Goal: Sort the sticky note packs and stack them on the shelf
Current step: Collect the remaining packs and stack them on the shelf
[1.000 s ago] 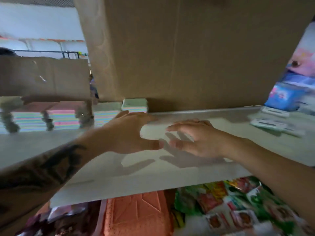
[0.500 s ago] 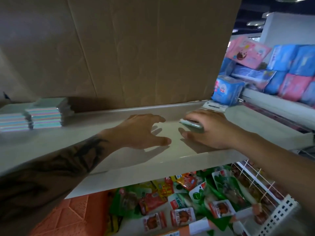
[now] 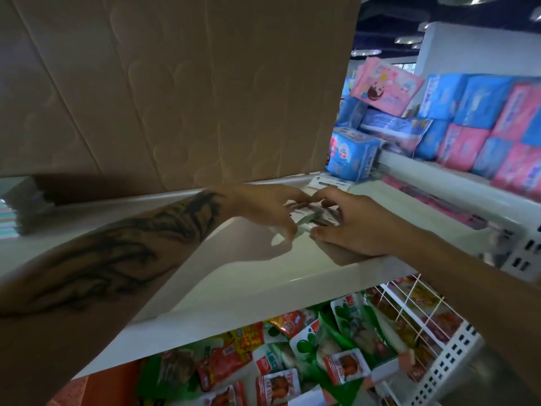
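Taking the cardboard box (image 3: 181, 92) as landmark and working from near to far: well in front of and below it, snack packets (image 3: 281, 367) fill a bin under the white shelf (image 3: 234, 288). On the shelf, just in front of the box's lower right corner, the two hands meet over a sticky note pack (image 3: 314, 218). The left hand (image 3: 260, 208) curls its fingers onto the pack's near-left edge, and the right hand (image 3: 360, 227) pinches it from the right; both look clamped on the one pack. Another flat pack (image 3: 329, 183) lies just behind, at the box's right corner. Far left of the box's base sits the blurred stack of sorted packs (image 3: 20, 206).

The risk, as I judge it: the pack is thin and apparently film-wrapped, so a shallow fingertip hold could let it slide toward the shelf's front lip and drop into the snacks below.

Half a second ago the left hand lay spread on the bare shelf, apart from the right, which alone covered the pack; now they have joined on it, and the view has swung right.
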### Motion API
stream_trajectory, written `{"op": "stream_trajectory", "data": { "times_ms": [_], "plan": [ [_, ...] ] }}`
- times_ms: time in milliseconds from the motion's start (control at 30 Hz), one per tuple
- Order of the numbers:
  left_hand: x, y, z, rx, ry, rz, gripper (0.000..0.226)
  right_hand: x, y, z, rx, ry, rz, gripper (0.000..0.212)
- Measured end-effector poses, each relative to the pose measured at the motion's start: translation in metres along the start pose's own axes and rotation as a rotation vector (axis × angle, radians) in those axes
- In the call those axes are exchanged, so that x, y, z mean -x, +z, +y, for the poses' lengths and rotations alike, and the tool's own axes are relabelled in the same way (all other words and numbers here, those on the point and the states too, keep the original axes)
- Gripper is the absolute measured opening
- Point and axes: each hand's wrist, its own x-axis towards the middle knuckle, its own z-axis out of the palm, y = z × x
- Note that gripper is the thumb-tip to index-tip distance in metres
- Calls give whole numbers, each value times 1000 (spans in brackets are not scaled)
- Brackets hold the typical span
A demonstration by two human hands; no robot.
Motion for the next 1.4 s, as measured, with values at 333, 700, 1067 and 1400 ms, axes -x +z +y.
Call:
{"op": "stream_trajectory", "data": {
  "times_ms": [333,700,1067,1400],
  "plan": [
    [62,-1,-40,-18,-145,167,77,-3,7,-33,-63,-147,3,41],
    [271,-9,-136,-124,-414,363,96,-38,76,-195,-117,-419,-142,38],
    [433,-14,-244,-59,-588,375,95,-71,155,-368,-131,-604,-210,34],
    [471,-9,-294,17,-441,273,108,-69,174,-411,-114,-532,-197,44]
  ]
}}
